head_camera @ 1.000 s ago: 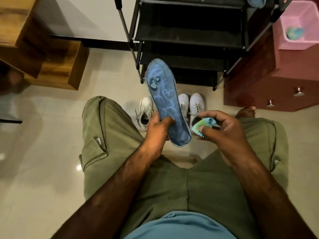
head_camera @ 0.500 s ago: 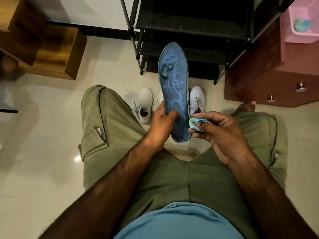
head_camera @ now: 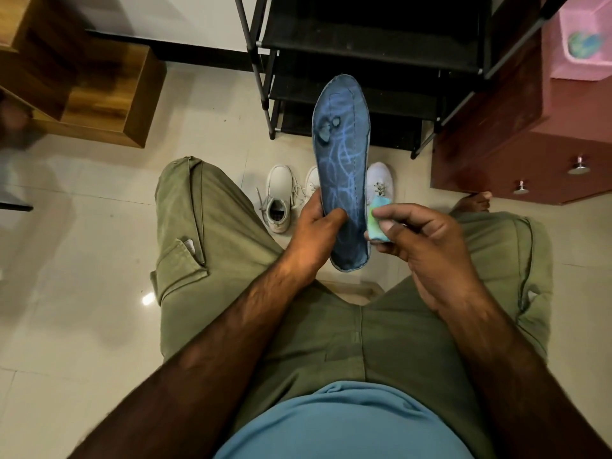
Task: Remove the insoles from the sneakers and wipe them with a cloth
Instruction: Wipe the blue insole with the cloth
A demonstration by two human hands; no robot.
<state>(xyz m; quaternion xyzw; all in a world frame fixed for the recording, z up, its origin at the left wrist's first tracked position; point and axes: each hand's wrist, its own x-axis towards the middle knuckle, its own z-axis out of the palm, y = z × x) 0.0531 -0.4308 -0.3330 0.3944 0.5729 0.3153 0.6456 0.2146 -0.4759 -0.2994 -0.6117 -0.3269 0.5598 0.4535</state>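
1. Head view looks straight down at a person sitting, with both hands out over the lap.
2. The insole [head_camera: 341, 173] is long and dark blue. Pale blue lines run all over it. Two small worn spots show near the toe end, and a thin seam runs round its edge.
3. It is held up in the air, flat side to the camera. The heel end is low by the hands and the toe end points away at the rack [head_camera: 364, 44].
4. The left hand [head_camera: 314, 233] grips the insole near the heel, with the thumb across the front.
5. The right hand [head_camera: 427, 246] pinches a small cloth [head_camera: 377, 223]. The cloth is green and blue, bunched up, and right against the insole's right edge.
6. White sneakers [head_camera: 278, 200] sit on the floor [head_camera: 82, 260] under the insole. The left one shows its open top and loose laces. One is partly hidden behind the insole.
7. The floor is pale, shiny tile with a bright spot of light.
8. The rack is black, with dark shelves.
9. A red cabinet [head_camera: 513, 144] with round metal knobs stands at the right. A pink tub [head_camera: 583, 71] sits on it.
10. A brown wood box [head_camera: 99, 94] is at the left.
11. The person wears green shorts [head_camera: 215, 243] and a blue shirt [head_camera: 347, 422]. A bare foot [head_camera: 473, 202] rests by the cabinet.
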